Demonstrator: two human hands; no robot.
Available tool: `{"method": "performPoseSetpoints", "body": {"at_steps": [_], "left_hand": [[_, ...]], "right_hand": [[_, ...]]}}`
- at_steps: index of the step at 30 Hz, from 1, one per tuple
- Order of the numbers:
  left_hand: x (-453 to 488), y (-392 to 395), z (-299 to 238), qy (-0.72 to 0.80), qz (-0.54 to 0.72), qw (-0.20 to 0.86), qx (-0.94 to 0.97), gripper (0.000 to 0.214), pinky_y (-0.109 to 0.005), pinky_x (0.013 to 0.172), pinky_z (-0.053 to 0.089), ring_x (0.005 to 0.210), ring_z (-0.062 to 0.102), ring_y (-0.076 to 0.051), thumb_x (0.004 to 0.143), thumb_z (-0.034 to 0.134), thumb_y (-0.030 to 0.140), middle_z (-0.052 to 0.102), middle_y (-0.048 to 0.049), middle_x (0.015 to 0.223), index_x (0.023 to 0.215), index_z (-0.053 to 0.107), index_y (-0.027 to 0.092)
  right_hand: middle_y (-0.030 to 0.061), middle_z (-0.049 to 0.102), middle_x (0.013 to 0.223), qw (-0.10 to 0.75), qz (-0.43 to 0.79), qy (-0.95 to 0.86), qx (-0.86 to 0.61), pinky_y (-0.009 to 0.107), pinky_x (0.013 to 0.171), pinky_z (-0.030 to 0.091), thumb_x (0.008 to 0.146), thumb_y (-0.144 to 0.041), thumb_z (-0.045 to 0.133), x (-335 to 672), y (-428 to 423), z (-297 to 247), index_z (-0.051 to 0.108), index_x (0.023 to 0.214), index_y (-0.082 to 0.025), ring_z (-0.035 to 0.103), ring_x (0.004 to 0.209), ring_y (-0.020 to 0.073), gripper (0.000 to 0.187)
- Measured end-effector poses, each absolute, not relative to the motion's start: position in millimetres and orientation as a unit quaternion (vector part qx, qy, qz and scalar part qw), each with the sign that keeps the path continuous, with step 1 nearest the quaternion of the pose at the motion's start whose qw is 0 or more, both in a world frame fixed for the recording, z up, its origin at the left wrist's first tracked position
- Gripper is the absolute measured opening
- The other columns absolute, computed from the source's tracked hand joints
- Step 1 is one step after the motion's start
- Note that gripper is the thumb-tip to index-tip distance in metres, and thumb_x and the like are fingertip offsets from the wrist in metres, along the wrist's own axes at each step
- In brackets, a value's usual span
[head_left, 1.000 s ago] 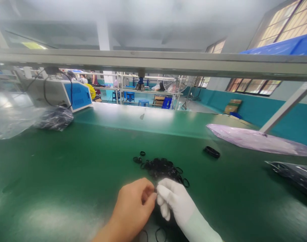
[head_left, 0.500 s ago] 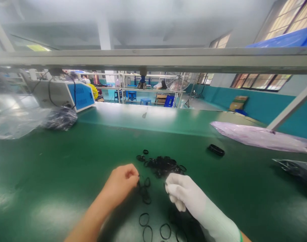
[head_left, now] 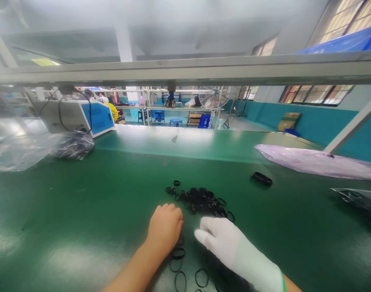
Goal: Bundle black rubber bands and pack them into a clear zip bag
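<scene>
My bare left hand [head_left: 166,225] is closed over the green table, its knuckles up and its fingertips turned out of sight. Thin black rings [head_left: 178,254], like rubber bands, lie just below it on the tabletop. Across a small gap, my right hand [head_left: 218,237], in a white glove, has its fingers curled and the thumb pointing left. Anything within either grip is hidden. Right beyond the gloved fingers spreads a heap of black rings [head_left: 200,199]. More single rings [head_left: 201,278] are scattered nearer to me, and a dark mass sits in shadow under the right forearm.
A black oval band [head_left: 262,179] lies to the right, near a pinkish plastic bag [head_left: 313,161]. Another bag with dark contents [head_left: 360,200] is at the right edge. Clear plastic [head_left: 74,144] and a blue-and-white machine [head_left: 97,117] stand left. A metal beam [head_left: 185,73] crosses overhead.
My left hand has moved right and slightly down, its knuckles now turned up over the rings. The gloved hand has shifted slightly down from the heap, exposing a ring at its edge.
</scene>
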State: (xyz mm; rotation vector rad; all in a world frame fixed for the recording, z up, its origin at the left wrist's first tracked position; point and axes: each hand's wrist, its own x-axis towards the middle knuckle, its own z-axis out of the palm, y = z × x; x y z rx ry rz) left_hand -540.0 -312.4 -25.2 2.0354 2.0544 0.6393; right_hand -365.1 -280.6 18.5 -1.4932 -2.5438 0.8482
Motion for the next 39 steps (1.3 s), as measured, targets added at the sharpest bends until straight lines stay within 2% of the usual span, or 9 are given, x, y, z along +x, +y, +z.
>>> {"method": "performPoseSetpoints", "body": {"at_steps": [2, 6, 9, 18, 23, 26, 29, 33, 39], "left_hand": [[-539.7, -312.0, -23.3, 0.694, 0.267, 0.15, 0.651, 0.015, -0.029, 0.069, 0.029, 0.074, 0.045, -0.016, 0.078, 0.044, 0.023, 0.055, -0.0034, 0.075, 0.072, 0.056, 0.017], [-538.8, -319.1, -13.0, 0.623, 0.411, 0.446, 0.495, 0.02, -0.024, 0.063, 0.033, 0.064, 0.044, -0.011, 0.075, 0.05, 0.033, 0.055, -0.0021, 0.07, 0.075, 0.055, 0.013], [-531.4, -325.1, -9.7, 0.573, 0.444, 0.52, 0.452, 0.019, -0.023, 0.063, 0.035, 0.063, 0.045, -0.01, 0.072, 0.054, 0.03, 0.056, -0.002, 0.069, 0.074, 0.056, 0.011], [-560.1, -325.1, 7.0, 0.63, 0.505, 0.424, 0.411, 0.02, -0.02, 0.063, 0.034, 0.064, 0.046, -0.009, 0.073, 0.054, 0.034, 0.055, 0.0001, 0.066, 0.07, 0.053, 0.013], [-577.9, -323.2, -0.4, 0.65, 0.343, 0.391, 0.554, 0.017, -0.023, 0.065, 0.034, 0.069, 0.047, -0.011, 0.073, 0.052, 0.032, 0.055, -0.0002, 0.069, 0.071, 0.057, 0.015], [-575.9, -323.5, -7.9, 0.694, 0.229, 0.295, 0.616, 0.021, -0.025, 0.064, 0.032, 0.071, 0.047, -0.013, 0.075, 0.048, 0.035, 0.055, -0.0006, 0.077, 0.068, 0.059, 0.018], [-573.8, -323.9, -12.2, 0.748, 0.181, 0.211, 0.603, 0.02, -0.026, 0.062, 0.03, 0.07, 0.046, -0.013, 0.076, 0.046, 0.036, 0.053, 0.0001, 0.082, 0.073, 0.058, 0.021], [-562.9, -325.0, -17.5, 0.723, 0.168, 0.216, 0.635, 0.022, -0.025, 0.064, 0.03, 0.074, 0.048, -0.012, 0.072, 0.052, 0.03, 0.053, 0.0025, 0.093, 0.093, 0.057, 0.028], [-529.8, -338.8, -14.1, 0.625, 0.168, 0.341, 0.682, 0.017, -0.021, 0.063, 0.032, 0.074, 0.048, -0.01, 0.069, 0.049, 0.017, 0.054, 0.0025, 0.084, 0.079, 0.061, 0.024]], "right_hand": [[-0.001, 0.043, 0.06, 0.088, 0.296, -0.815, -0.489, 0.025, 0.053, 0.023, 0.08, -0.035, 0.041, -365.9, -280.2, 17.4, 0.035, 0.062, -0.016, 0.037, 0.059, 0.0101, 0.027], [-0.0019, 0.049, 0.063, 0.174, 0.401, -0.766, -0.471, 0.022, 0.055, 0.03, 0.081, -0.029, 0.04, -370.4, -284.0, 16.4, 0.047, 0.07, -0.017, 0.042, 0.059, 0.0089, 0.018], [-0.0014, 0.051, 0.064, 0.195, 0.446, -0.744, -0.458, 0.021, 0.053, 0.032, 0.079, -0.032, 0.046, -375.1, -289.5, 15.7, 0.051, 0.074, -0.016, 0.045, 0.057, 0.0088, 0.018], [-0.0033, 0.048, 0.058, 0.245, 0.4, -0.724, -0.506, 0.02, 0.051, 0.032, 0.078, -0.026, 0.038, -370.7, -280.8, 10.7, 0.045, 0.066, -0.017, 0.042, 0.051, 0.0077, 0.017], [-0.0015, 0.053, 0.065, 0.154, 0.34, -0.792, -0.484, 0.023, 0.059, 0.032, 0.08, -0.027, 0.039, -368.5, -280.6, 17.0, 0.05, 0.068, -0.018, 0.046, 0.062, 0.011, 0.019], [0.0001, 0.057, 0.073, 0.063, 0.301, -0.845, -0.438, 0.026, 0.066, 0.032, 0.081, -0.026, 0.039, -364.9, -281.4, 17.9, 0.055, 0.071, -0.019, 0.047, 0.069, 0.0131, 0.02], [-0.0003, 0.055, 0.073, 0.053, 0.294, -0.849, -0.436, 0.025, 0.065, 0.031, 0.083, -0.027, 0.039, -359.5, -277.6, 19.7, 0.052, 0.07, -0.019, 0.045, 0.068, 0.0125, 0.02], [-0.003, 0.05, 0.066, 0.117, 0.308, -0.817, -0.473, 0.024, 0.058, 0.03, 0.083, -0.029, 0.039, -353.4, -269.7, 26.8, 0.043, 0.065, -0.017, 0.042, 0.062, 0.0103, 0.021], [-0.0011, 0.054, 0.072, 0.13, 0.305, -0.833, -0.444, 0.025, 0.064, 0.034, 0.083, -0.026, 0.04, -346.7, -267.3, 24.3, 0.051, 0.072, -0.017, 0.047, 0.068, 0.0113, 0.018]]}}
